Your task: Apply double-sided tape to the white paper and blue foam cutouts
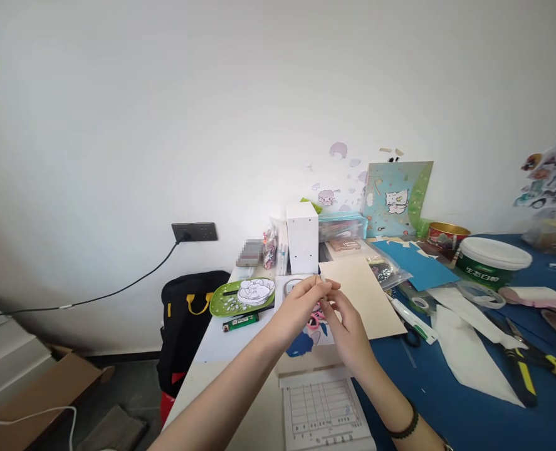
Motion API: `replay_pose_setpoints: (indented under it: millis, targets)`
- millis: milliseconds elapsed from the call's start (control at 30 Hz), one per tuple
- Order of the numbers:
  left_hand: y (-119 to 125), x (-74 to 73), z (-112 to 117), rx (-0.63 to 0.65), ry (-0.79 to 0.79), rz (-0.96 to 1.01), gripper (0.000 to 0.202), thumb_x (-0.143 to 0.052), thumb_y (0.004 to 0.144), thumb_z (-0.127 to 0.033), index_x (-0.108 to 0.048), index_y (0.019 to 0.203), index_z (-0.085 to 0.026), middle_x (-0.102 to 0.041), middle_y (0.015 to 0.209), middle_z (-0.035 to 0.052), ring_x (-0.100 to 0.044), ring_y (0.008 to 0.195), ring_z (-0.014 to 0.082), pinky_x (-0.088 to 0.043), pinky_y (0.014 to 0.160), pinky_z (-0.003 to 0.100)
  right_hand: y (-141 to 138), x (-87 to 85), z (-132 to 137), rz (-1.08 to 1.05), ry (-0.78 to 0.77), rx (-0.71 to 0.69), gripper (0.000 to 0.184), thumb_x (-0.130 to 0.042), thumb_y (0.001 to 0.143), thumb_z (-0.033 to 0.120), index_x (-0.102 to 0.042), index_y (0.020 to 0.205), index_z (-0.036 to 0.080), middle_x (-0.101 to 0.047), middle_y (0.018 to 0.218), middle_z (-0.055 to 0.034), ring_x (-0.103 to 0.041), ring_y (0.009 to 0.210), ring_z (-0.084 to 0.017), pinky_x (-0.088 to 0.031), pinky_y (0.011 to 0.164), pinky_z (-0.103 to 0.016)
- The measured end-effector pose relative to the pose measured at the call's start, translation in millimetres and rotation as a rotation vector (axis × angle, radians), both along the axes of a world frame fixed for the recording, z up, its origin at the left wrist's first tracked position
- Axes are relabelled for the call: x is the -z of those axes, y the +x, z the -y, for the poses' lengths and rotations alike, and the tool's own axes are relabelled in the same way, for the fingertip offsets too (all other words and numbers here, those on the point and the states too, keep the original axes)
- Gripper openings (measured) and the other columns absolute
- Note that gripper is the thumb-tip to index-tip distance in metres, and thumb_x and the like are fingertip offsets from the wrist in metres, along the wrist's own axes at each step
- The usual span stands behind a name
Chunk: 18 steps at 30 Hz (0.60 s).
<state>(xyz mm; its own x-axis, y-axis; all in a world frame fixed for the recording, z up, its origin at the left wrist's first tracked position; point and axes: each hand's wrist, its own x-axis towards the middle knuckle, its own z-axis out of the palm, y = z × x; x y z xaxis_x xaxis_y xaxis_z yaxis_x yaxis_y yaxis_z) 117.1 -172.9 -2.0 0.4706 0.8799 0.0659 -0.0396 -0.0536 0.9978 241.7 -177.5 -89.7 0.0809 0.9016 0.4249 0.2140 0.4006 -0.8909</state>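
Observation:
My left hand [302, 302] and my right hand [346, 321] meet above the desk, fingertips pressed together. Whatever lies between them, if anything, is too small or too hidden to make out. Right under them lies a white sheet with a coloured cartoon picture [314, 336], partly covered by my hands. A blue cut-out shape [300, 344] shows beside my left wrist. Closer to me, a booklet with a printed table [322, 401] lies between my forearms. A cream card sheet [360, 294] extends behind and to the right of my right hand.
On the left, a green tray [217, 305] holds white flower-like cut-outs, with a green box [240, 322] nearby. A white upright box [302, 238] stands behind. To the right lie pliers [522, 376], white paper [466, 351], a blue sheet [414, 263] and a lidded tub [491, 260].

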Motion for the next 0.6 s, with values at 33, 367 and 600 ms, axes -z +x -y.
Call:
replay_pose_setpoints:
  millis: [33,367,600]
  targets:
    - [-1,1.4,-2,0.006,0.001,-0.006,0.025,-0.052,0.084,-0.036,-0.049,0.066,-0.018,-0.063,0.108,0.0091,-0.055,0.109,0.0249,-0.039,0.091,0.036,1,-0.6,-1,-0.022,-0.017,-0.027,0.032,-0.047,0.089,0.045,-0.060,0.103,0.019,-0.065,0.102,-0.0103,-0.061,0.093,-0.025,-0.049,0.081,-0.037]
    - [-32,-28.1,-43,0.488,0.007,-0.311,0.017,-0.053,0.087,-0.035,-0.057,0.097,-0.022,-0.067,0.099,0.0059,-0.065,0.088,0.0192,-0.049,0.080,0.035,7,-5.5,6,-0.376,-0.162,-0.161,0.030,-0.053,0.085,0.048,-0.057,0.073,0.021,-0.061,0.070,-0.0040,-0.060,0.069,-0.021,-0.051,0.064,-0.031]
    - [-111,-10.4,-208,-0.280,0.415,-1.004,0.030,-0.043,0.093,-0.035,-0.059,0.111,-0.017,-0.061,0.115,0.0100,-0.060,0.100,0.0231,-0.050,0.085,0.040,21,-7.9,14,-0.375,-0.328,0.093,0.035,-0.052,0.079,0.056,-0.051,0.060,0.027,-0.050,0.059,-0.0048,-0.050,0.054,-0.022,-0.042,0.047,-0.032]
